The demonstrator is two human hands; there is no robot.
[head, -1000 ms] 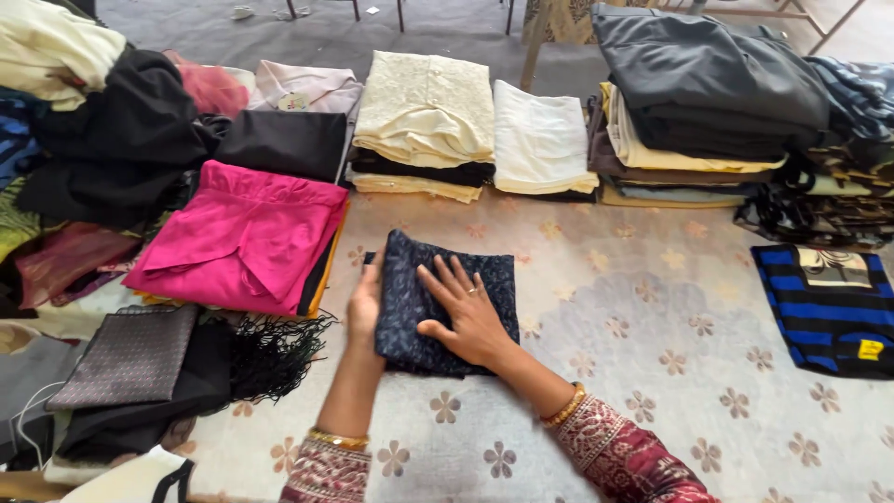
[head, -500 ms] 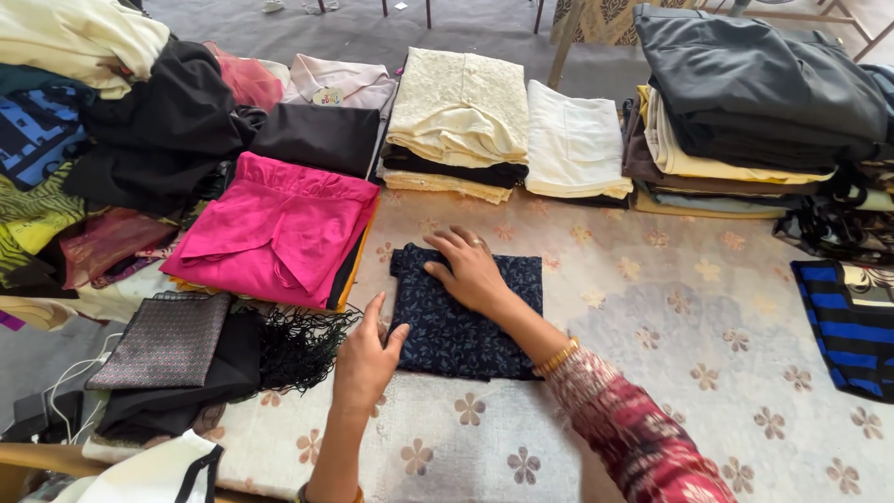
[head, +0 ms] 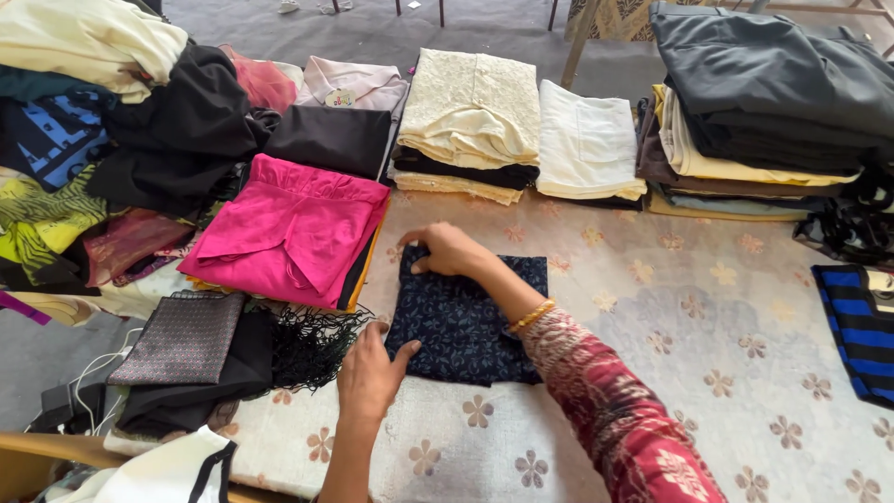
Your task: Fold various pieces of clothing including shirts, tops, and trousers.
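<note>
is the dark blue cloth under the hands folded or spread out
Folded: the dark blue cloth lies as a compact rectangle on the table cover, the right hand at its far corner, the left hand at its near edge.

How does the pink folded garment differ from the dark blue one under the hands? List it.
The pink garment is plain and bright; the dark blue cloth bears a small pale print. The pink one tops a stack, untouched; the blue one lies flat on the floral cover under both hands. Both are folded.

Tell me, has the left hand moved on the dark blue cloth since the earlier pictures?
Yes. The left hand went from the dark blue cloth's far-left edge, beside the pink garment, to its near corner.
</note>
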